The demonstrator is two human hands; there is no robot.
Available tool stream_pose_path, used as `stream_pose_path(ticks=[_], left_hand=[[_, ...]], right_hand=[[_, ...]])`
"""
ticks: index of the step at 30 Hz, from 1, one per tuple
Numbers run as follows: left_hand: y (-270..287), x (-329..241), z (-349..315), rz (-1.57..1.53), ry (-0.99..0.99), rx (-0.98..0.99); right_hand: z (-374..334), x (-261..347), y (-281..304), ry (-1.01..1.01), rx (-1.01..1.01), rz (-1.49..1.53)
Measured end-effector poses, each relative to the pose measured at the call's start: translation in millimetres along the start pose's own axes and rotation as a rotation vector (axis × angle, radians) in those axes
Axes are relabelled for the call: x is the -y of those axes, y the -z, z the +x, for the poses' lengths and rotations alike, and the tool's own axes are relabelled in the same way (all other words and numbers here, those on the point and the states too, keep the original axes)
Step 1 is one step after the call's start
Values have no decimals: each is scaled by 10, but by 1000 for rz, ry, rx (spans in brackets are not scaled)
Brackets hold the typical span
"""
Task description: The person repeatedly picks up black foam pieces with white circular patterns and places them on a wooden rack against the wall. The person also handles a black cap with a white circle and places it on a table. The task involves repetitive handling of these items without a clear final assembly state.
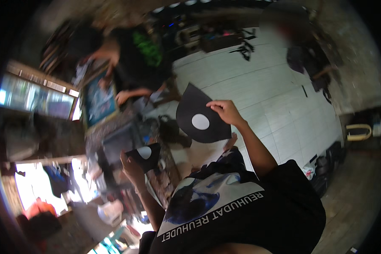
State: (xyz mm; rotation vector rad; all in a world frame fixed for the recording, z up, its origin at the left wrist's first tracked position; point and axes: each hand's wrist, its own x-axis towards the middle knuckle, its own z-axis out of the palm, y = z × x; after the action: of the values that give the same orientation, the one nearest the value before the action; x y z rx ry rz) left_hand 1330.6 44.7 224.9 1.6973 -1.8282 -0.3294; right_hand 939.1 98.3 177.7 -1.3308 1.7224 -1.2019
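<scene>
My right hand (228, 113) pinches the upper right edge of a flat black leaf-shaped piece (188, 108), fingers closed on it. One end of the piece comes to a point and a pale round spot sits in its middle. Over on the left, my left hand (132, 167) is closed on a second flat black piece (152, 161), seen more edge-on, with a similar pale round spot. The two pieces are held apart, above the floor and the cluttered work surface. Whether they are fabric or card I cannot tell.
A co-worker in a dark shirt (142, 55) leans over a blue framed panel (100, 99), both hands near it. A dark grey bin-like object (122, 139) stands beyond my left hand. Pale floor tiles (279, 122) stretch to the right, and dark bags (326, 167) lie along the edge.
</scene>
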Motion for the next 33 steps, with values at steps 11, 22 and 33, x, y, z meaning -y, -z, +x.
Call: stream_pose_path(ticks=[11,22,33], left_hand=[[-2300,-2464,623,-176,-358,248],[-4534,-4884,1428,-306,-477,621],[-6375,-7775,2357,-357,-709,717]], right_hand=[[-459,-1194,3039,-410,-152,-422],[10,-2538,5127,-599,-541,-551],[719,-3352,7238,-713,-738,-278]])
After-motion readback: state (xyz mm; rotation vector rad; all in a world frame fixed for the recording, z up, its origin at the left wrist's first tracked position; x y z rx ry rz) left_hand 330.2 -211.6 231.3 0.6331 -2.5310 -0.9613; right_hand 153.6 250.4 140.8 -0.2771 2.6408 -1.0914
